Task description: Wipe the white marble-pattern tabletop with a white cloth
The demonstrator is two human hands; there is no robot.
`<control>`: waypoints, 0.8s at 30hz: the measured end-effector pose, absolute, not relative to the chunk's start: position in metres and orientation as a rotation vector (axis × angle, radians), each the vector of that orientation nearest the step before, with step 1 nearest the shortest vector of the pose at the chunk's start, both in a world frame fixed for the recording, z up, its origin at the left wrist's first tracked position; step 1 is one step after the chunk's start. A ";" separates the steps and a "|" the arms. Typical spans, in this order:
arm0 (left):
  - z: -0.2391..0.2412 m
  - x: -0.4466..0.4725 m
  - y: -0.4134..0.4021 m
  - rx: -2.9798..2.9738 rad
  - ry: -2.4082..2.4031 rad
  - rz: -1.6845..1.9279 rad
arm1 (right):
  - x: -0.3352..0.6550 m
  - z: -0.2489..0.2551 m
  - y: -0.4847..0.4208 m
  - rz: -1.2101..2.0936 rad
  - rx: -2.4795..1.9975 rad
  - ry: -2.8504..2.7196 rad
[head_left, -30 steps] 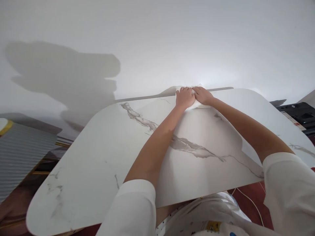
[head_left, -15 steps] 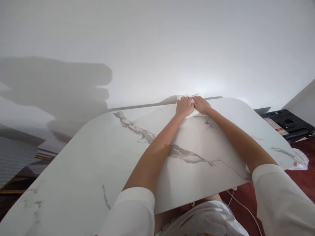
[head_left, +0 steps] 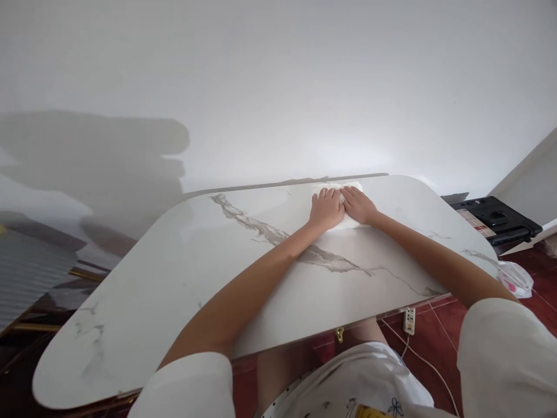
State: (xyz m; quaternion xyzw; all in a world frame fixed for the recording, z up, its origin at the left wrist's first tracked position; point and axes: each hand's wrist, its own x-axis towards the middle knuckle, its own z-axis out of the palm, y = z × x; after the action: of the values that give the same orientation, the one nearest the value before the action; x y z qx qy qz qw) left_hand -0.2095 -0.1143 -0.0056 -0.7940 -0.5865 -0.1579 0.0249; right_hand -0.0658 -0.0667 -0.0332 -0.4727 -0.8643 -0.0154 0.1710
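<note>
A folded white cloth (head_left: 354, 224) lies on the white marble-patterned table (head_left: 143, 296), close to its far edge. My left hand (head_left: 327, 209) presses down on the cloth, fingers slightly bent and gripping it. Beside it, my right hand (head_left: 359, 205) holds the same cloth under its fingers, angled in towards the left. The thumbs nearly meet over the middle of the cloth. Much of the cloth is hidden beneath both palms.
A pale wall (head_left: 278, 87) rises directly behind the table. To the right stand a black appliance-like object (head_left: 500, 217) and a clear plastic bag (head_left: 516, 278). A power strip (head_left: 409, 321) with a white cable lies on the red tiled floor (head_left: 435, 342). Corrugated grey material (head_left: 30, 278) is at left.
Both hands have drawn the cloth back from the far edge, a little towards me. The view has shifted, showing the table's near left corner and the power strip.
</note>
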 end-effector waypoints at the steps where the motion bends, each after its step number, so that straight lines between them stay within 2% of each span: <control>1: -0.006 -0.209 -0.123 -2.452 -1.815 -0.478 | -0.065 -0.034 -0.075 -0.040 -1.324 -2.457; 24: -0.001 -0.209 -0.298 -2.623 -1.771 -0.336 | -0.060 -0.034 -0.281 -0.259 -1.353 -2.413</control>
State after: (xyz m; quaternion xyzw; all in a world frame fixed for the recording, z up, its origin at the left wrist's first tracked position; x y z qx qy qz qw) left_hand -0.2085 -0.2976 -0.0013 -0.8239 -0.5564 -0.1055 -0.0205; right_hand -0.0603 -0.2813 -0.0345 -0.4788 -0.8543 -0.0916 0.1804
